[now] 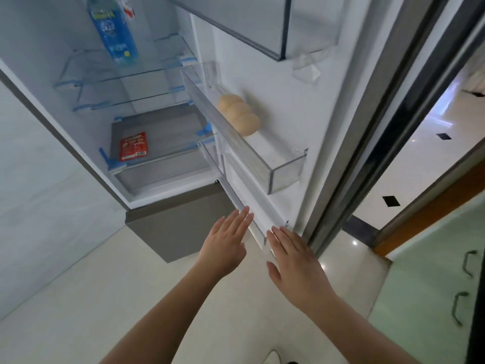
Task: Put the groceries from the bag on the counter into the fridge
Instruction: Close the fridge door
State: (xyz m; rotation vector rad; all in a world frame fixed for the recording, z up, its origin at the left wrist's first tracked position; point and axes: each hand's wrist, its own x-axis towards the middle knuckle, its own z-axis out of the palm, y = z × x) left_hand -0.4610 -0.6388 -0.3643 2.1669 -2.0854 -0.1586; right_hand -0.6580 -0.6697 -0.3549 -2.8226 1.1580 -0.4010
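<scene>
Both hands empty and flat, fingers together: left hand (227, 239) and right hand (296, 264) low in centre frame, fingertips at the lowest clear plastic door bin (252, 219) of the open white fridge (265, 88). Probably between items; next, likely back to the bag, out of view. Stowed already: three round tan buns (238, 114) in the middle door bin, tall blue carton (112, 32) upper left, flat red packet (133, 146) on the bottom shelf.

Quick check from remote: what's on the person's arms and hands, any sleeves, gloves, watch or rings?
Nothing worn that shows. The left hand and right hand are bare, no gloves, rings or watch visible, and both forearms are uncovered right down to the frame edge, with no sleeve in view.
</scene>
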